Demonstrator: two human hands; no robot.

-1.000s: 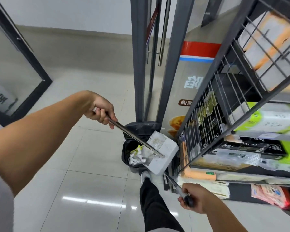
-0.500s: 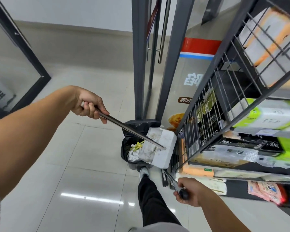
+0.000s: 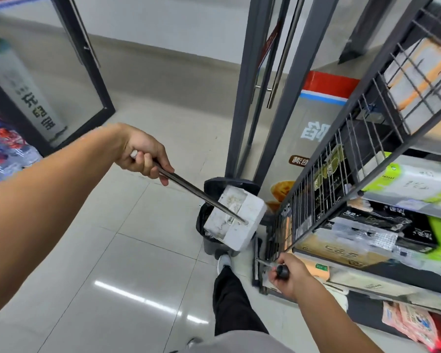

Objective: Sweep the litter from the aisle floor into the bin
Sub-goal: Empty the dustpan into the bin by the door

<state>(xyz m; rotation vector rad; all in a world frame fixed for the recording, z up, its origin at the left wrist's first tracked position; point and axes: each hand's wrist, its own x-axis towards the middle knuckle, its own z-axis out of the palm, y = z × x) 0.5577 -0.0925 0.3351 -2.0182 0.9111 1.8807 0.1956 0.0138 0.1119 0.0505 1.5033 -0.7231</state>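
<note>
My left hand grips the top of a thin metal handle that runs down to a white dustpan. The dustpan is tilted over a black-lined bin standing on the tile floor by a grey door frame. Only smears and small bits show inside the pan. My right hand is closed on the black end of a broom handle; the dark broom head stands low against the shelf base. My foot and black trouser leg are just in front of the bin.
A wire shelf rack full of packaged goods fills the right side, close to the bin. Grey door frames rise behind the bin. A glass door with a dark frame stands at left, over glossy tile floor.
The dustpan has tipped further over the bin, and the litter seen in its mouth earlier is no longer visible. My right hand with the broom has drawn a little nearer to me.
</note>
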